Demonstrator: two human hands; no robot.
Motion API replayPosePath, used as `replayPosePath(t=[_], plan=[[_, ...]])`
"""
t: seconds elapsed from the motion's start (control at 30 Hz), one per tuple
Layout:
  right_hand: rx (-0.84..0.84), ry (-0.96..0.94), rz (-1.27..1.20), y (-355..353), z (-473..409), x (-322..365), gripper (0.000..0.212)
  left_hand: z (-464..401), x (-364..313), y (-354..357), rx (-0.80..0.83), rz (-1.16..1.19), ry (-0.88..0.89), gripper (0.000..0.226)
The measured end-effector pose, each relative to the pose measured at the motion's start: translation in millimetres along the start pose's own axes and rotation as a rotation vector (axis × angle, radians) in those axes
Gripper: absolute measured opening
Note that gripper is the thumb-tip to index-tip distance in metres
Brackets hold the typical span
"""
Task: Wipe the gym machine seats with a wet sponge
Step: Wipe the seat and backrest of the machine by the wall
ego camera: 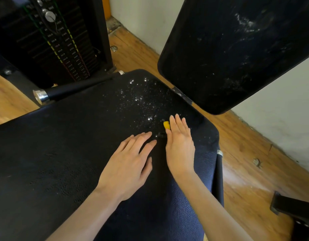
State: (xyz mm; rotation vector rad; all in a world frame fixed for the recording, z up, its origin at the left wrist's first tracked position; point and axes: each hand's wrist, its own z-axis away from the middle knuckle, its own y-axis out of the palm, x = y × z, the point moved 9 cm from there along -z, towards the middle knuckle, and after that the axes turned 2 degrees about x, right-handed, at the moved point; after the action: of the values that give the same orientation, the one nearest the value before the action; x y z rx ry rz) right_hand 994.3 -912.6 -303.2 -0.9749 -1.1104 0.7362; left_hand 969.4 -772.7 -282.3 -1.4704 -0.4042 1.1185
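My right hand (pixel 179 145) presses the yellow sponge (pixel 166 125) flat on the wet black seat (pixel 63 145), fingers straight; my left hand (pixel 127 164) rests open beside it.

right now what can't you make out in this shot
- Head view: most of the yellow sponge is hidden under the right hand.
- Numbers on the weight stack are too small and dark.
- The back pad is cut off by the top and right edges.
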Motion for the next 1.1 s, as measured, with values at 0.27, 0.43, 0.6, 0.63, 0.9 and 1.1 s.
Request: replayPosePath(t=[0.27, 0.43, 0.6, 0.63, 0.9, 1.1], plan=[[0.035, -0.096, 0.032, -1, 15, 13, 0.043, 19, 30, -25, -0.100, -0.036, -0.054, 0.044], [-0.010, -0.099, 0.035, 2, 49, 36, 0.041, 21, 33, -22, -0.090, 0.009, -0.071, 0.042], [0.089, -0.041, -0.025, 2, 7, 28, 0.042, 21, 33, -23, -0.085, 0.011, -0.073, 0.045], [0.080, 0.009, -0.017, 3, -7, 27, 0.042, 20, 34, -23, -0.089, 0.014, -0.075, 0.044], [0.002, -0.184, 0.099, 0, 48, 41, 0.043, 20, 34, -22, -0.068, 0.007, -0.070, 0.045], [0.099, -0.136, 0.099, 4, 3, 42, 0.046, 19, 34, -21, -0.073, 0.006, -0.070, 0.044]])
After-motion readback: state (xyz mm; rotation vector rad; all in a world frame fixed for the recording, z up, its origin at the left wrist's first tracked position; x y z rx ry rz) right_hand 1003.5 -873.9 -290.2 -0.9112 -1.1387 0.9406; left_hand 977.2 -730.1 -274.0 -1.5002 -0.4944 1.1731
